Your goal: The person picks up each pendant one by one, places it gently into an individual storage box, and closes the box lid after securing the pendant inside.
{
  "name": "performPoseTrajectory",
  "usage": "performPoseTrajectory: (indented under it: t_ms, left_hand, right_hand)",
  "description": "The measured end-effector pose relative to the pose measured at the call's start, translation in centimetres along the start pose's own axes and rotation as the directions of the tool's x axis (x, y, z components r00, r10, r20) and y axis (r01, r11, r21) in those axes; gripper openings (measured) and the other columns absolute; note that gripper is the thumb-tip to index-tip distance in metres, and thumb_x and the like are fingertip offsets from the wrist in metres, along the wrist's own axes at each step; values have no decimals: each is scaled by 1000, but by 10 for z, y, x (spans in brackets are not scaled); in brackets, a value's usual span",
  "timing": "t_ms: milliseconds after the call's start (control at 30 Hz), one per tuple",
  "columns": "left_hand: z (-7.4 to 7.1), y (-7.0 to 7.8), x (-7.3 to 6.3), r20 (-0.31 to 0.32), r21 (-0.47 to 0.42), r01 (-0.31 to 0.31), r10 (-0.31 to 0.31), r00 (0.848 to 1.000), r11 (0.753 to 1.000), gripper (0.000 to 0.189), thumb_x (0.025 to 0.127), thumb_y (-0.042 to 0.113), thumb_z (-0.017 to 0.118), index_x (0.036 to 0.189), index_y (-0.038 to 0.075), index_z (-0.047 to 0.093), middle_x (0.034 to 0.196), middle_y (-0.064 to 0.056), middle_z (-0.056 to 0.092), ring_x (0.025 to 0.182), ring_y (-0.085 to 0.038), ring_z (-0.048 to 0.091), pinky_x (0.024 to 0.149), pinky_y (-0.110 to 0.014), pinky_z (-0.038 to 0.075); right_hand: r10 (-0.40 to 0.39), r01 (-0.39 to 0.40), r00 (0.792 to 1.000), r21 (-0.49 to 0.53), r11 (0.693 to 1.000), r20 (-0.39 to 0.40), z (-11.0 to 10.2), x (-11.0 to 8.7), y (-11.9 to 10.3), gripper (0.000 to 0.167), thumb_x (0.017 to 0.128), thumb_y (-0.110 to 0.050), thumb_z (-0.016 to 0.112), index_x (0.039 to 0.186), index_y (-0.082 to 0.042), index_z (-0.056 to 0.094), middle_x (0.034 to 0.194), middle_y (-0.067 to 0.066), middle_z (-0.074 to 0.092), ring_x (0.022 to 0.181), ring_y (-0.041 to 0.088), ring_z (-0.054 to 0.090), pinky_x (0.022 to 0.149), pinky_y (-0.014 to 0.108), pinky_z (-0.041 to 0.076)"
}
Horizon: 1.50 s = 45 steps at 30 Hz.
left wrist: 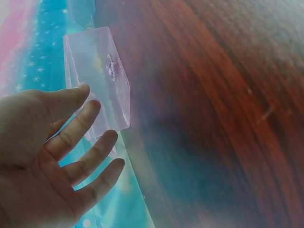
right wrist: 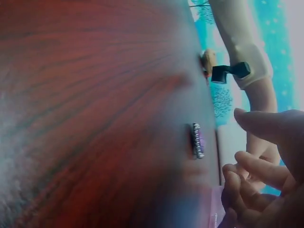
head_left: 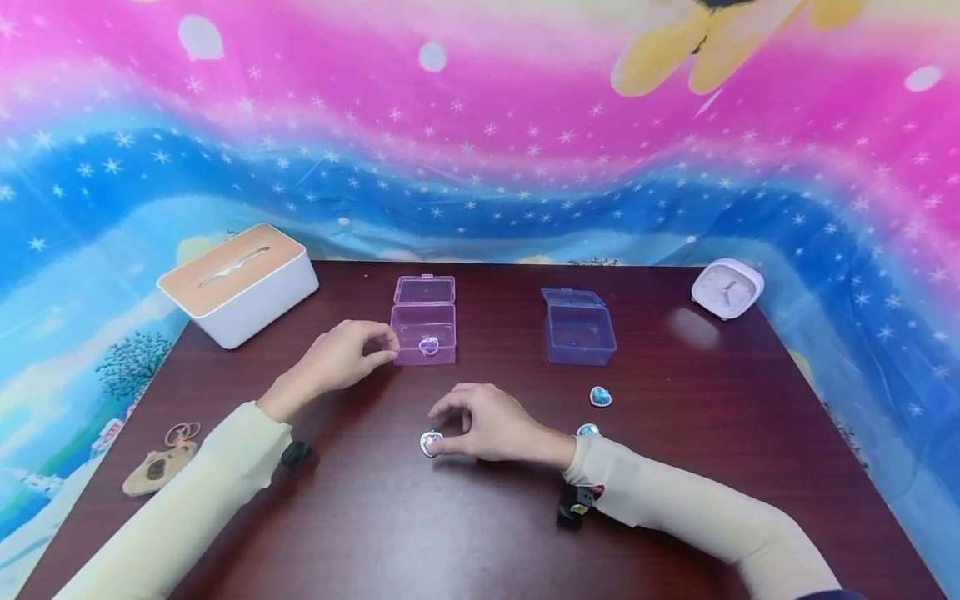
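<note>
My left hand [head_left: 345, 357] is at the left side of a pink clear plastic box [head_left: 423, 310], its fingertips right at the wall. The box's lid is up, and inside lies a purple gem ornament [head_left: 428, 345] with a sparkling rim. In the left wrist view the fingers [left wrist: 90, 161] spread loosely beside the box. My right hand [head_left: 491, 422] hovers low over the table, thumb and fingers apart around a pale purple gem ornament [head_left: 430, 443]. The right wrist view shows this ornament [right wrist: 197, 141] lying on the table, a little away from the fingertips.
A blue clear box [head_left: 580, 333], lid up, stands right of the pink one. Two blue gem ornaments lie nearby: one in front [head_left: 600, 396], another [head_left: 587, 430] by the right sleeve. A tissue box [head_left: 247, 287], a white clock [head_left: 727, 288] and a keychain [head_left: 159, 468] sit toward the sides.
</note>
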<state>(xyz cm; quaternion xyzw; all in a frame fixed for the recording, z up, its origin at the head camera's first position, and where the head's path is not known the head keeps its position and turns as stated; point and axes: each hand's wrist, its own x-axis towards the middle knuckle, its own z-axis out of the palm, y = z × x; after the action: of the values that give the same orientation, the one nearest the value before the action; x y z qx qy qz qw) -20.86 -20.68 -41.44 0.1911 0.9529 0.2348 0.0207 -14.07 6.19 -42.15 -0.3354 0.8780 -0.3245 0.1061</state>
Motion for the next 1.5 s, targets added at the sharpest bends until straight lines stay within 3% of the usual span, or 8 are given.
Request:
performPoseTrajectory:
  t_ms: [167,467,633,800,1133,1500]
  left_hand:
    - [1,-1,0,-4,-2,-4,4,1000,1000,4,96,24,73,93,24,71,90,5,72,86,-16,64,80,-43,53]
    - [0,1,2,5,-5,1,-1,1000,1000,5,97,24,73,93,24,71,90,4,72,86,-17,63,80,-43,52]
    - [-1,0,0,3,-9,2,-2,1000,1000,5,98,24,71,93,23,71,90,4,72,85,-16,62,80,-42,52]
    - [0,0,0,-2,-12,2,-2,1000,1000,4,97,24,72,93,24,71,89,5,72,86,-16,64,80,-42,52]
    - [-2,-2,-1,-4,-10,4,-4,1000,1000,4,97,24,73,93,25,71,91,5,73,87,-16,64,80,-43,52]
    - [0,-1,-1,-24,-8,-26,26,999,1000,4,97,24,72,93,23,71,95,2,73,91,-19,66,83,-44,53]
  right_hand:
    - [53,-52,999,-136,989,1,9,-2,0,41,78,-48,88,112,-27,77,98,-11,70,88,7,63,71,25,46]
    - [67,-60,997,-249,967,23,21,2,0,53,76,-52,88,121,-30,72,98,-13,62,83,3,57,63,24,43]
    - [63,-49,997,-287,957,40,23,4,-3,44,80,-49,86,118,-31,73,98,-10,62,77,6,55,60,24,42]
    - [64,-44,997,-303,952,54,23,4,-6,33,85,-43,83,115,-29,74,101,-9,64,79,7,58,61,24,43]
    - [57,-31,996,-315,949,74,20,7,-9,31,86,-44,82,110,-27,72,102,-9,63,78,7,59,59,24,43]
    - [-30,43,999,-311,950,44,2,13,-1,31,88,-45,79,114,-28,75,107,-11,72,93,7,68,69,30,52]
